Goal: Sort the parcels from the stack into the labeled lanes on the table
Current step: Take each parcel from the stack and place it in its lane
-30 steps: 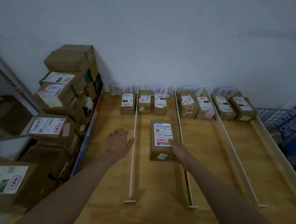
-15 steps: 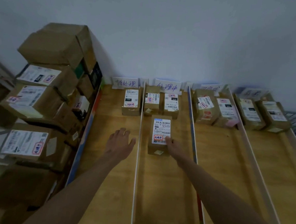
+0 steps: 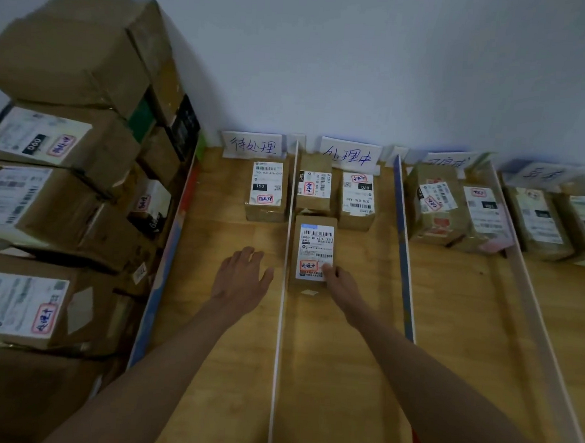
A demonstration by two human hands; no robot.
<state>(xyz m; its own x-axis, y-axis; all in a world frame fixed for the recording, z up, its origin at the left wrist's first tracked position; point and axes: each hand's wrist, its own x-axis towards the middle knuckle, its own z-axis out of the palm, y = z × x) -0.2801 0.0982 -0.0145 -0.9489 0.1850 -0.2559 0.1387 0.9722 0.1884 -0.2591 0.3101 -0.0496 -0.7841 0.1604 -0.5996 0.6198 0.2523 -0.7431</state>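
Nearest, both forearms reach over the wooden counter [image 3: 343, 393], which thin upright dividers [image 3: 280, 322] split into lanes running away toward the wall. The left hand [image 3: 240, 278] hovers or rests flat over the leftmost lane, its fingers straight and spread, holding nothing. The right hand [image 3: 340, 284] is in the second lane at the near right corner of a parcel [image 3: 313, 251]; its fingers touch the white shipping label there, though whether they press or pinch the edge cannot be told. This parcel lies flat, label up, just right of the white divider, with a red-stamped mark near the hand.

Further on, the leftmost lane holds one labelled box [image 3: 266, 191] beneath a handwritten sign [image 3: 252, 146]. The second lane holds two boxes [image 3: 356, 199] side by side at its far end, just beyond the handled parcel, under another sign [image 3: 350, 155]. The third lane holds two boxes [image 3: 434, 203], and the rightmost lane two more [image 3: 538, 222], each lane with a sign against the wall.

To the left of the counter, a stack of cardboard parcels [image 3: 60, 161] rises, several carrying white labels with red stamps.
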